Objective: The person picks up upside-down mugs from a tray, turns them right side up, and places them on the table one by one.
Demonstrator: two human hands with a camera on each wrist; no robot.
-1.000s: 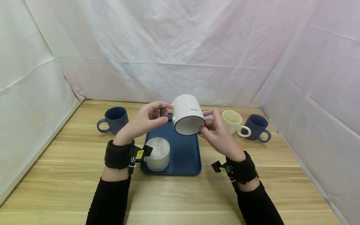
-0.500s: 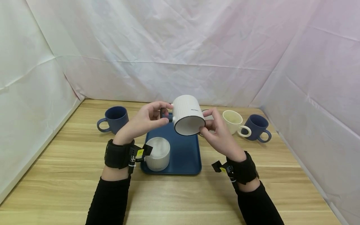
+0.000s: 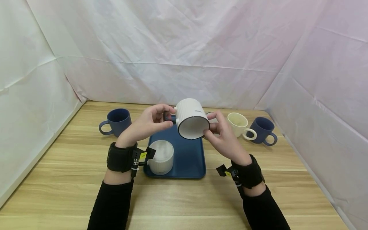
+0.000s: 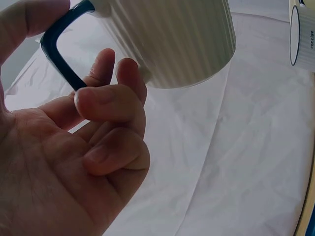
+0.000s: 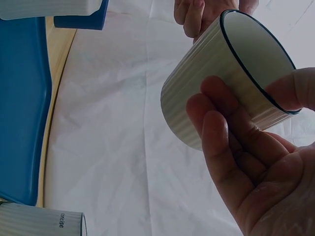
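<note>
Both hands lift a white ribbed mug (image 3: 191, 118) over the blue tray (image 3: 189, 159): left hand (image 3: 145, 124) pinches its dark handle (image 4: 59, 49), right hand (image 3: 222, 135) grasps the rim; second white mug (image 3: 161, 157) at seven o'clock on the tray

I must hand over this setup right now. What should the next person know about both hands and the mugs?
Left hand: pinches the dark handle of the white ribbed mug.
Right hand: holds the same mug at its rim and side.
The mug is in the air above the blue tray, tilted, its opening toward the camera.
Done: a second white ribbed mug stands on the tray's near left corner.
Left: the held mug is not yet set down; two blue mugs and a cream mug stand on the table.
</note>
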